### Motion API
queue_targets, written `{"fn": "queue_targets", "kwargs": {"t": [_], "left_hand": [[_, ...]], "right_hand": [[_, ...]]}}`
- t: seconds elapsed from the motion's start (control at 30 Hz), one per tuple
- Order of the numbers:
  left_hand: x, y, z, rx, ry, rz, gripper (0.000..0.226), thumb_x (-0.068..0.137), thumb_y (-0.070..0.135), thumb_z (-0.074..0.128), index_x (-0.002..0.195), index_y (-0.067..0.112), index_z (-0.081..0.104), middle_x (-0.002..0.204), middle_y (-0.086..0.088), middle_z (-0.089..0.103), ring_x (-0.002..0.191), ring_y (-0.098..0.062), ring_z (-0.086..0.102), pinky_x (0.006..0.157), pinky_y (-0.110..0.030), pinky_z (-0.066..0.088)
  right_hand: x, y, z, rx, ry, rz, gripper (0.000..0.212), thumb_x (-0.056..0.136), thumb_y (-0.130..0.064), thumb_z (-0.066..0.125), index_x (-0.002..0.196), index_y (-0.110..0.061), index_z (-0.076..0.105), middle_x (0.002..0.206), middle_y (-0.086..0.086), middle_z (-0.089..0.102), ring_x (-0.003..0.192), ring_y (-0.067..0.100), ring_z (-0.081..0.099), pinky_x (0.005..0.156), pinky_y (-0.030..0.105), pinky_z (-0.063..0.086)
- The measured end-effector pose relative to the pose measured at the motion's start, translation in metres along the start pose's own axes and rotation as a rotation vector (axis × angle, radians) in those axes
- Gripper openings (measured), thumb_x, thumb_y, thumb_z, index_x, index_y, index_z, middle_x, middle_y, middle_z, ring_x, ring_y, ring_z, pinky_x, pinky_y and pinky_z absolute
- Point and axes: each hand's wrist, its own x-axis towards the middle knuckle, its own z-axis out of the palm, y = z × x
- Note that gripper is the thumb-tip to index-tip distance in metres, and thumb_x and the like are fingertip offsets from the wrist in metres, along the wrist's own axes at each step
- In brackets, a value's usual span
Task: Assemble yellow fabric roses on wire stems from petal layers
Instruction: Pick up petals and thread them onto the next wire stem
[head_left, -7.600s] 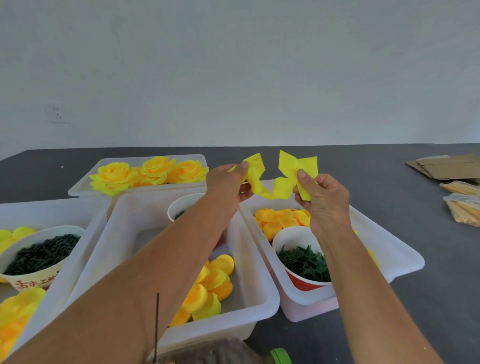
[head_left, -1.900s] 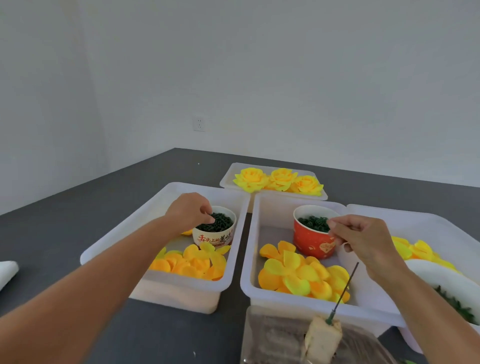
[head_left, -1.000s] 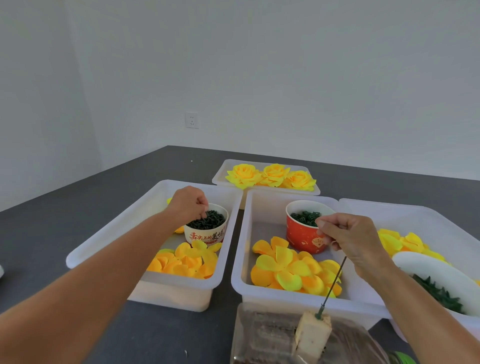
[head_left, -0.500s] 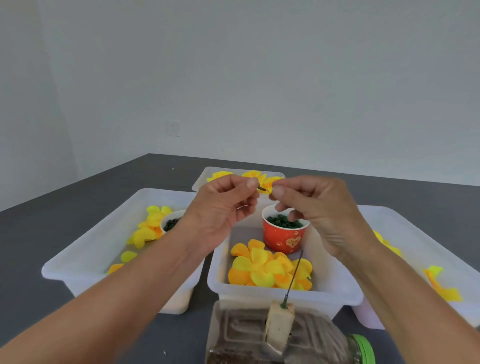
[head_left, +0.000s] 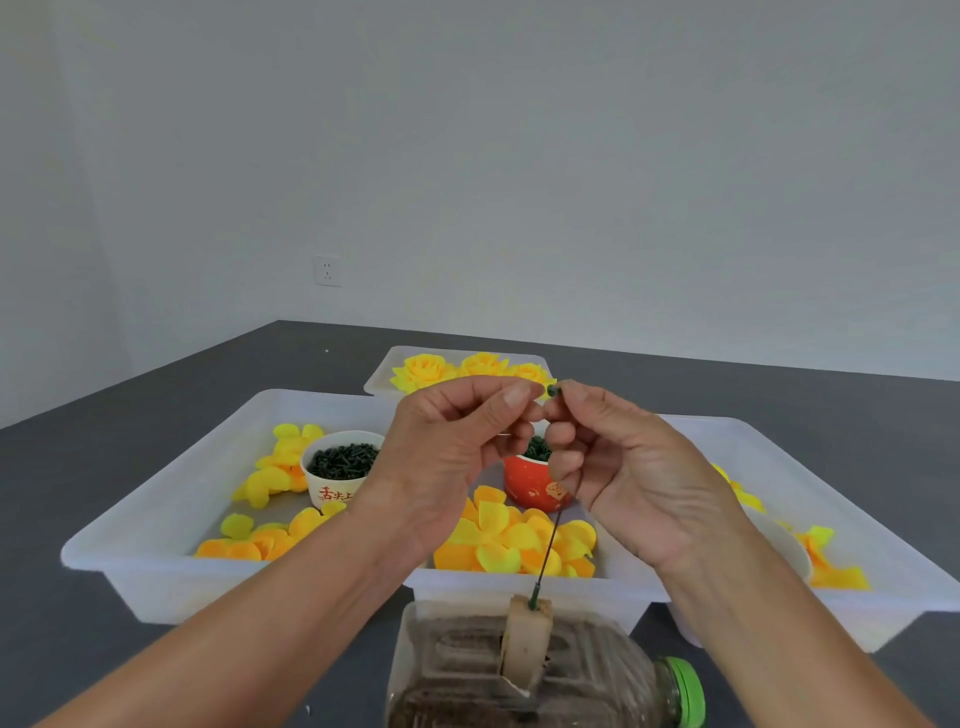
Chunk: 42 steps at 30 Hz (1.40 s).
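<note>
Nearest of all, a clear plastic jug (head_left: 545, 670) with a green cap lies on its side on the dark surface (head_left: 78, 649), and a tan foam block (head_left: 525, 636) is fixed on top of it. Out of that block rises a thin wire stem (head_left: 549, 548), leaning slightly right. Above the jug, the left hand (head_left: 452, 462) and the right hand (head_left: 618, 467) meet fingertip to fingertip, pinching a small green piece (head_left: 551, 390) between them. Just behind the jug sits a white tray (head_left: 519, 587) holding loose yellow petals (head_left: 498, 540) and a red cup (head_left: 535, 483) of dark green bits. Left of the jug, another tray (head_left: 156, 509) holds more petals and a white cup (head_left: 340, 473). Right of it, a third tray (head_left: 831, 493). Farthest back, finished roses (head_left: 467, 369) lie in a shallow tray.
</note>
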Motion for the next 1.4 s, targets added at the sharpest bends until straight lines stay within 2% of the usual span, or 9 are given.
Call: {"fn": "queue_targets", "kwargs": {"t": [0.3,0.47,0.5,0.57,0.67,0.9,1.13,1.27,1.4], "left_hand": [[-0.010,0.001,0.002,0.131,-0.017,0.068,0.020,0.054,0.026,0.076,0.071,0.014,0.076,0.071,-0.006,0.069,0.059,-0.013,0.056,0.059,-0.022,0.050],[-0.018,-0.008,-0.005,0.127,0.052,0.031,0.014,0.055,0.025,0.074,0.066,0.017,0.075,0.060,-0.001,0.064,0.052,-0.011,0.054,0.053,-0.020,0.049],[-0.021,-0.010,-0.007,0.134,0.059,0.020,0.015,0.054,0.025,0.075,0.066,0.017,0.075,0.059,-0.001,0.064,0.052,-0.011,0.054,0.053,-0.020,0.049],[-0.025,-0.015,-0.008,0.155,0.063,0.002,0.019,0.051,0.026,0.075,0.066,0.016,0.075,0.058,-0.001,0.063,0.051,-0.010,0.054,0.052,-0.020,0.048],[-0.028,-0.017,-0.008,0.178,0.054,-0.014,0.019,0.051,0.026,0.075,0.066,0.015,0.075,0.056,-0.001,0.062,0.050,-0.010,0.054,0.052,-0.020,0.048],[-0.034,-0.021,-0.002,0.351,0.020,-0.022,0.008,0.062,0.013,0.075,0.068,0.018,0.074,0.057,0.003,0.065,0.052,-0.004,0.053,0.049,-0.016,0.045],[-0.038,-0.032,0.001,0.454,0.000,-0.057,0.011,0.068,0.002,0.078,0.072,0.011,0.072,0.062,-0.001,0.065,0.054,-0.003,0.050,0.050,-0.013,0.044],[-0.042,-0.036,-0.001,0.439,-0.004,-0.050,0.009,0.070,0.004,0.076,0.067,0.011,0.072,0.058,0.003,0.065,0.054,-0.002,0.052,0.051,-0.012,0.044],[-0.043,-0.037,-0.002,0.437,-0.001,-0.041,0.008,0.071,0.006,0.076,0.066,0.013,0.073,0.061,-0.002,0.065,0.056,-0.005,0.052,0.052,-0.014,0.045]], "right_hand": [[-0.011,-0.002,-0.003,-0.084,-0.042,-0.047,0.008,0.059,-0.013,0.069,0.064,-0.008,0.073,0.066,0.008,0.068,0.050,0.008,0.059,0.041,0.018,0.045],[-0.020,-0.001,-0.014,-0.453,0.047,-0.274,0.009,0.067,-0.012,0.071,0.075,-0.006,0.068,0.069,0.012,0.072,0.058,0.018,0.066,0.054,0.023,0.056],[-0.022,-0.001,-0.015,-0.490,0.054,-0.315,0.004,0.072,-0.005,0.070,0.074,-0.006,0.068,0.068,0.013,0.071,0.057,0.019,0.066,0.055,0.024,0.056],[-0.025,-0.001,-0.017,-0.528,0.060,-0.380,0.012,0.074,0.003,0.069,0.071,-0.008,0.069,0.064,0.013,0.070,0.056,0.017,0.067,0.054,0.022,0.055],[-0.028,-0.001,-0.017,-0.529,0.042,-0.419,0.008,0.067,-0.004,0.073,0.068,-0.011,0.070,0.062,0.012,0.070,0.055,0.016,0.067,0.053,0.020,0.053],[-0.028,-0.003,-0.020,-0.547,0.083,-0.380,0.008,0.059,-0.018,0.074,0.067,-0.018,0.075,0.063,0.005,0.071,0.052,0.011,0.064,0.052,0.018,0.052],[-0.026,0.006,-0.025,-0.601,0.060,-0.285,0.021,0.071,0.000,0.072,0.065,-0.020,0.075,0.062,0.000,0.071,0.054,0.005,0.063,0.049,0.014,0.047],[-0.027,0.011,-0.027,-0.582,0.039,-0.221,0.008,0.060,-0.013,0.075,0.066,-0.018,0.076,0.064,0.005,0.071,0.055,0.007,0.062,0.052,0.015,0.048],[-0.028,0.015,-0.028,-0.573,0.042,-0.199,0.017,0.053,-0.022,0.075,0.070,-0.020,0.077,0.067,0.006,0.071,0.059,0.009,0.064,0.056,0.017,0.050]]}}
